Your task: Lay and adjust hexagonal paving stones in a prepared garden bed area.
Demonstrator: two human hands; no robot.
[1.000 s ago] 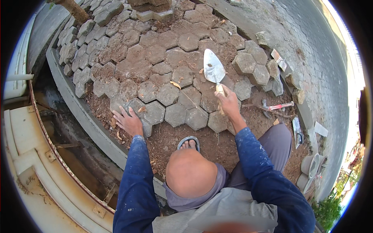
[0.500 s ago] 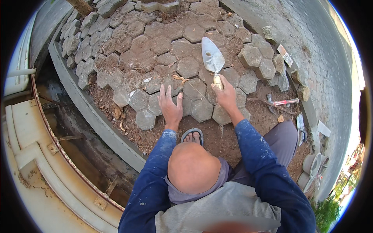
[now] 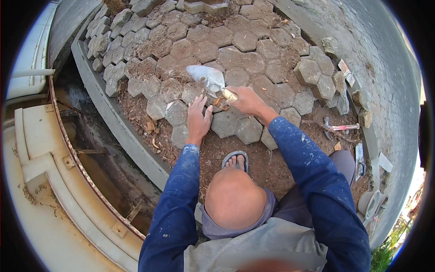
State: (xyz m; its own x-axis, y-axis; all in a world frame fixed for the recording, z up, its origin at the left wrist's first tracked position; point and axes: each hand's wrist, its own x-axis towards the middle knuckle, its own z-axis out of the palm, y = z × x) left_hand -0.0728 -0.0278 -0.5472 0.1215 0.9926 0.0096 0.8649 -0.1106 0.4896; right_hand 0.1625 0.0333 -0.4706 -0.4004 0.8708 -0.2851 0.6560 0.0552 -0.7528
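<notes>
My right hand (image 3: 246,100) grips the pale handle of a trowel (image 3: 206,78), its fingers wrapped round it. The whitish metal blade points left and away from me, over the hexagonal paving stones (image 3: 244,41). Just below the blade, my left hand (image 3: 198,119) rests on or right above a paver near the front edge of the paved patch. Its fingers are stretched out and I see nothing in them. Dry brown leaves (image 3: 219,102) lie between the trowel and my left hand.
A red-handled hammer (image 3: 340,127) lies on soil at right, below stacked loose pavers (image 3: 312,75). Nearer me are a flat float-like tool (image 3: 360,159) and a grey bucket (image 3: 369,201). Concrete kerbs border both sides; left of one runs a deep trench (image 3: 97,158).
The trowel has swung left and down, from upright to pointing left, close to my left hand. My right hand has moved left with it. The whole view has shifted slightly.
</notes>
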